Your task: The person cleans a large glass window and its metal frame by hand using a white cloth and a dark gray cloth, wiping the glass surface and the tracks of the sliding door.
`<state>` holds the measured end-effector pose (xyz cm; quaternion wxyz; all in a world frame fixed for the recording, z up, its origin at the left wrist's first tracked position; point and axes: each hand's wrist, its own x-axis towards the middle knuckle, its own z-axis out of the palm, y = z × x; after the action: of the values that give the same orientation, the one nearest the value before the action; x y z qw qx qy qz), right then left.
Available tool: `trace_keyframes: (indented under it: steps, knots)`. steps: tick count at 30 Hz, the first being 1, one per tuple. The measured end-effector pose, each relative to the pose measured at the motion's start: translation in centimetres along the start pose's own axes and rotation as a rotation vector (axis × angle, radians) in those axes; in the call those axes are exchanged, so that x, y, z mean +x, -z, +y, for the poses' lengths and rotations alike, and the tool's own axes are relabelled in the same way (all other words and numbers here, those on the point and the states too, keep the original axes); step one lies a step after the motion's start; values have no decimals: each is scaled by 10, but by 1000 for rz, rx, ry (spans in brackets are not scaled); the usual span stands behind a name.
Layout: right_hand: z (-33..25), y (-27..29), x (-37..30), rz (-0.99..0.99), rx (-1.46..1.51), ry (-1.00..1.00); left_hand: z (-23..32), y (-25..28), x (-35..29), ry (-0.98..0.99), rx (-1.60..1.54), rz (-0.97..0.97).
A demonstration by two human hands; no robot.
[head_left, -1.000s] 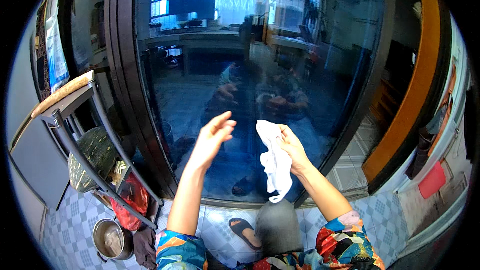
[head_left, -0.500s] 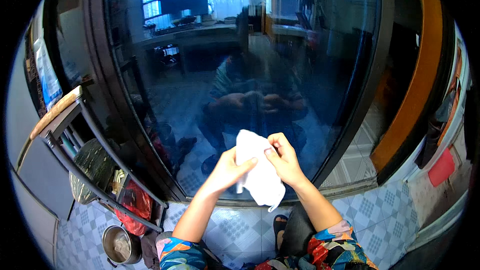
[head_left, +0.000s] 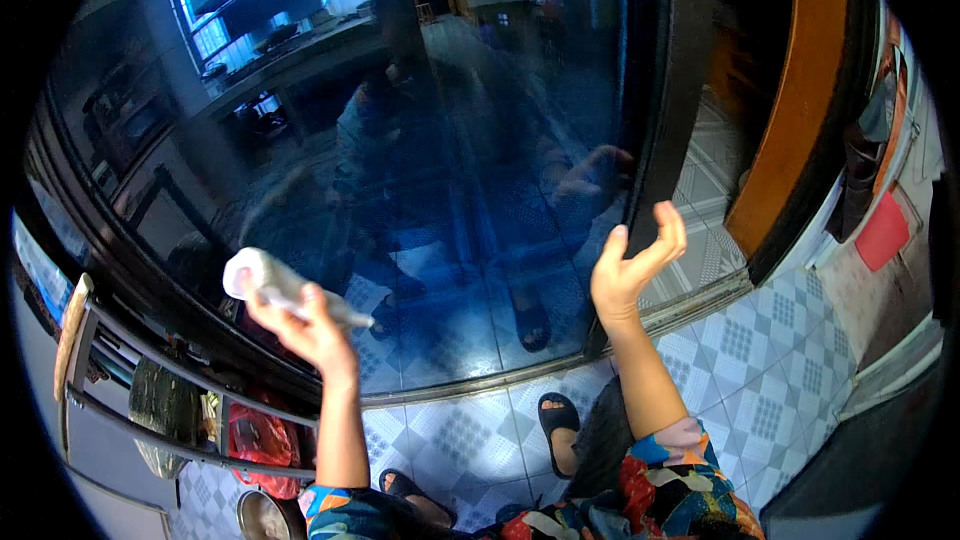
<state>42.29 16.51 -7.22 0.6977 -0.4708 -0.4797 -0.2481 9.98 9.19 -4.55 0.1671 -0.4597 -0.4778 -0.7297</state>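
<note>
A crumpled white cloth (head_left: 270,282) is gripped in my left hand (head_left: 318,338), at the lower left of a dark glass door (head_left: 450,200). One end of the cloth sticks out to the right past my fingers. I cannot tell whether the cloth touches the glass. My right hand (head_left: 628,280) is raised at the door's right edge, close to the dark door frame (head_left: 660,130). Its fingers are curved and stand apart from the thumb, with nothing between them. The glass reflects a room with a bright window and my own figure.
At the lower left stands a metal rack (head_left: 110,422) with a large green gourd (head_left: 160,400) and a red plastic bag (head_left: 262,437). A metal pot (head_left: 258,518) sits on the tiled floor (head_left: 745,365) beside it. An orange-brown wooden panel (head_left: 795,90) rises at the right.
My hands have parted: the left carried the cloth leftward, and the right let go of it and rose to the right. My view has turned and shifted, bringing both sandals into sight.
</note>
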Motion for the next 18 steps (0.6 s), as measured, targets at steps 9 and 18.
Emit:
trace_keyframes:
  steps: [9, 18]
  knots:
    - [58, -4, -1, -149, 574, -732, 23, -125, -92, -544, 157, -285]
    - [34, -2, -13, -136, 323, -562, -11, -128, -223, -876, 296, -846]
